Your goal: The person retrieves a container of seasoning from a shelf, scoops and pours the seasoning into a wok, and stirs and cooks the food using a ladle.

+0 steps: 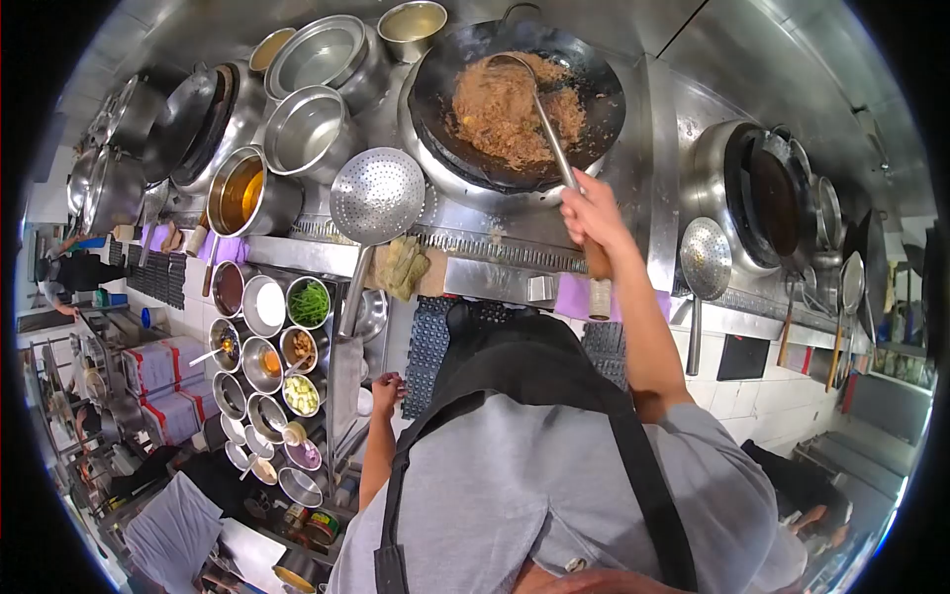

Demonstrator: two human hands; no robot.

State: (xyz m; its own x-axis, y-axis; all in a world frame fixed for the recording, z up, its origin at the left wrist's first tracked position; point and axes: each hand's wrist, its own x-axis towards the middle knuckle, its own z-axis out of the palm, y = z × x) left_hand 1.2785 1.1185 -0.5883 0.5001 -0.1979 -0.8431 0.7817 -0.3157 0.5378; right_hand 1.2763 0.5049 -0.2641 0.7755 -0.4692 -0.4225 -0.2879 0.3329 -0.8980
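Brown, grainy food lies heaped in a dark wok, set well back from the front edge of the steel table, toward the back edge. Some of the wok's dark inner wall shows around the heap, with small bits stuck to it. A long ladle reaches into the food, its bowl at the far side of the heap, its shaft crossing the wok's near rim at a slant. The person's right hand has its grip clenched around the ladle's handle, just short of that rim; the wooden end points back over the table's front edge. The left hand hangs low, short of the front edge and well apart from the wok, fingers curled; whether its grip holds anything I cannot tell.

Left of the wok, a perforated skimmer lies with its handle jutting past the front edge, near a crumpled greenish cloth on that edge. Farther toward the left end stand an open steel pot and a pot of amber liquid. Near the left hand, small steel containers hold chopped greens and pale chopped pieces.
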